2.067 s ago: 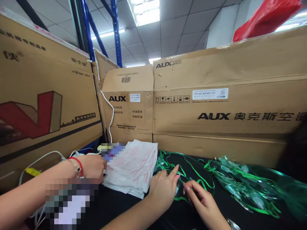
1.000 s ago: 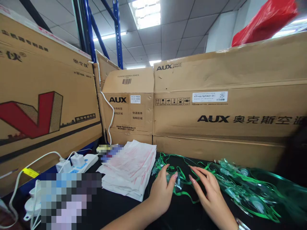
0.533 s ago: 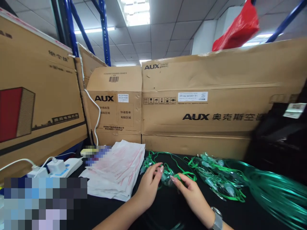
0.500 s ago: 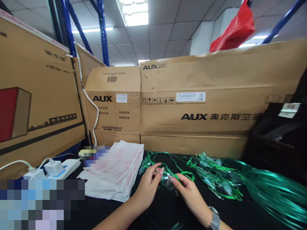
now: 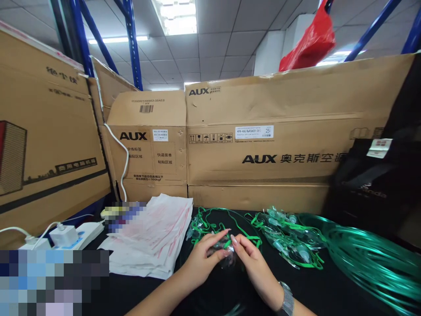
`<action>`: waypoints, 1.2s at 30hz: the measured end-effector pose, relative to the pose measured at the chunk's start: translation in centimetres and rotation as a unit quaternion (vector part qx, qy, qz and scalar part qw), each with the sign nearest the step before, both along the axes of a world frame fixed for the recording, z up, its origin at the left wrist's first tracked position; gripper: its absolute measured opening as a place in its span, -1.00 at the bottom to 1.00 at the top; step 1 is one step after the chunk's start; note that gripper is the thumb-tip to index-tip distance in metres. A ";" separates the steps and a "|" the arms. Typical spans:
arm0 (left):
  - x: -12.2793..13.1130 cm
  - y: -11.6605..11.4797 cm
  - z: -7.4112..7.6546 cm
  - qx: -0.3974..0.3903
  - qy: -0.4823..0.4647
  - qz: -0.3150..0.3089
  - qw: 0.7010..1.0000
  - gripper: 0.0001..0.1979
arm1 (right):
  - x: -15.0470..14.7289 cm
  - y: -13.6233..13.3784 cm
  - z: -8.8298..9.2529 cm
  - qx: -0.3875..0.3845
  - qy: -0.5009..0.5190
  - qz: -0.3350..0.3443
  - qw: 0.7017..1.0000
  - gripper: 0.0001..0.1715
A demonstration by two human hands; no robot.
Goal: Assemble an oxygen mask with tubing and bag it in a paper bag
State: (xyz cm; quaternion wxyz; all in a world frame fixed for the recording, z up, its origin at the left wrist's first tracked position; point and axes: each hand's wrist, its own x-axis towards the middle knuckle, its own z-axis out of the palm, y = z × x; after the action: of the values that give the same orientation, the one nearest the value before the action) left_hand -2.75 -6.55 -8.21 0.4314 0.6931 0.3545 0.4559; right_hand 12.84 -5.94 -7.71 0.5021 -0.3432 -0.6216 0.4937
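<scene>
Between both hands is a clear plastic oxygen mask (image 5: 228, 260) with a green strap (image 5: 228, 244). My left hand (image 5: 201, 259) is closed on the mask's left side, thumb below and fingers above. My right hand (image 5: 252, 259) pinches its right side near the strap; the fingertips partly hide the grip. Behind my left hand lie more clear pieces with tangled green straps (image 5: 199, 224). A pile of similar masks (image 5: 291, 243) sits to the right of my right hand, and coiled green tubing (image 5: 365, 252) spreads beyond it.
White sheets with red marks (image 5: 154, 241) are stacked at left, beside a white power strip (image 5: 86, 236) with plugs. Cardboard boxes (image 5: 217, 171) wall off the back of the black table. A black bag (image 5: 362, 188) stands at right; a red bag (image 5: 309, 41) hangs above.
My hands have drawn closer together around the mask, and the left fingers now reach over it. The camera view has turned slightly to the right.
</scene>
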 end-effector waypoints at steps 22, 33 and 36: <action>1.0 -0.2 0.4 -0.113 -0.129 -0.042 0.984 -0.47 | 0.2 0.0 0.3 0.082 -0.100 -0.024 0.991 -0.54; 0.3 -0.7 -0.1 0.035 0.063 0.055 0.996 -0.42 | -0.7 -0.9 -0.9 0.060 -0.139 0.048 0.987 -0.54; 0.4 -1.0 0.0 0.075 0.099 0.060 0.990 -0.55 | -0.8 -1.2 -0.7 0.095 -0.147 0.017 0.984 -0.57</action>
State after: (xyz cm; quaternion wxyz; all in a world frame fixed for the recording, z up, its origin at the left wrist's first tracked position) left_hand -2.39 -7.51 -8.23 0.3131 0.7428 0.4011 0.4350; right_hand 12.07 -7.17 -8.41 0.4271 -0.3526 -0.7383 0.3849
